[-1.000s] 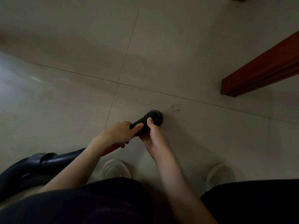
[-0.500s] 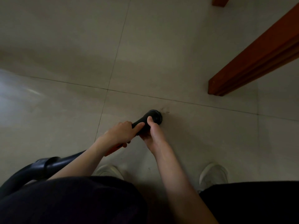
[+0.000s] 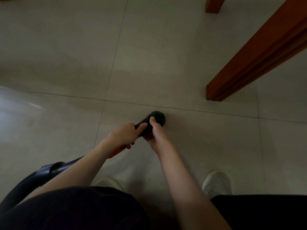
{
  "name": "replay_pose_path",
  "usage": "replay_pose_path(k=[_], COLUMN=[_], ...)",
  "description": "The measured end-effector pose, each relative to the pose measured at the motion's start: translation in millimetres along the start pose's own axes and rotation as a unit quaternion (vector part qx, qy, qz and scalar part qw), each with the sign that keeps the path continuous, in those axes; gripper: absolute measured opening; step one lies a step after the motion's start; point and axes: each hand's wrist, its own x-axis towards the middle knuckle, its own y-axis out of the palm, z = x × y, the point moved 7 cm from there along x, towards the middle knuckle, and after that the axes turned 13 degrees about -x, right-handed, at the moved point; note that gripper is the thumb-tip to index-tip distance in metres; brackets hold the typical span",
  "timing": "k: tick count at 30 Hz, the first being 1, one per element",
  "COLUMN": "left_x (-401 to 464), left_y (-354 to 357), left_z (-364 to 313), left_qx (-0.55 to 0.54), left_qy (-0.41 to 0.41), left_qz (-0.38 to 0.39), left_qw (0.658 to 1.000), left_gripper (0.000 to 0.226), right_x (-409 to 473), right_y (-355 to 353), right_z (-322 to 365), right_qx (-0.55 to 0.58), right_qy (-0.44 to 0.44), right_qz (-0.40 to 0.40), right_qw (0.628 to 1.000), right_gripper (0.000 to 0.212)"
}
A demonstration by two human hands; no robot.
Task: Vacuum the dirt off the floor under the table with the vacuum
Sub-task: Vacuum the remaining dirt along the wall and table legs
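A black vacuum nozzle with a round brush head (image 3: 158, 117) presses on the pale tiled floor just below a grout line. My left hand (image 3: 123, 135) grips the nozzle's neck from the left, thumb lying along it. My right hand (image 3: 155, 131) holds the nozzle from the right, thumb on top near the brush. An orange part of the wand (image 3: 116, 152) shows under my left wrist. The dark vacuum body (image 3: 49, 171) trails to the lower left. No dirt shows around the brush.
A red-brown wooden table leg (image 3: 252, 63) slants down at the right, its foot near the brush. A second wooden leg (image 3: 213, 4) stands at the top. My white shoes (image 3: 217, 183) and dark-clad knees fill the bottom. Open tile lies to the left.
The brush head has slid forward over the dark specks of dirt, which are no longer visible. My view has shifted closer to the table leg.
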Motion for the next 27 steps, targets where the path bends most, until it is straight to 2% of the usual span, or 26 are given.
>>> replay_pose_path(k=[8, 17, 21, 27], left_x=[10, 17, 8, -13], left_y=[-9, 7, 5, -8], left_z=[-12, -42, -29, 2], left_qx=[0.001, -0.001, -0.034, 0.002], left_qy=[0.000, 0.036, 0.009, -0.048], left_qz=[-0.004, 0.019, 0.052, 0.091], left_qw=[1.000, 0.999, 0.998, 0.995], left_gripper=[0.062, 0.060, 0.059, 0.059], right_x=[2, -26, -34, -45], right_y=[4, -25, -21, 0], right_z=[18, 43, 40, 6], right_qx=[-0.003, 0.054, 0.063, 0.060], right_qy=[-0.007, -0.015, -0.008, 0.024], right_qz=[-0.002, 0.008, 0.009, 0.040], right_qw=[1.000, 0.998, 0.998, 0.997], right_gripper=[0.063, 0.047, 0.047, 0.047])
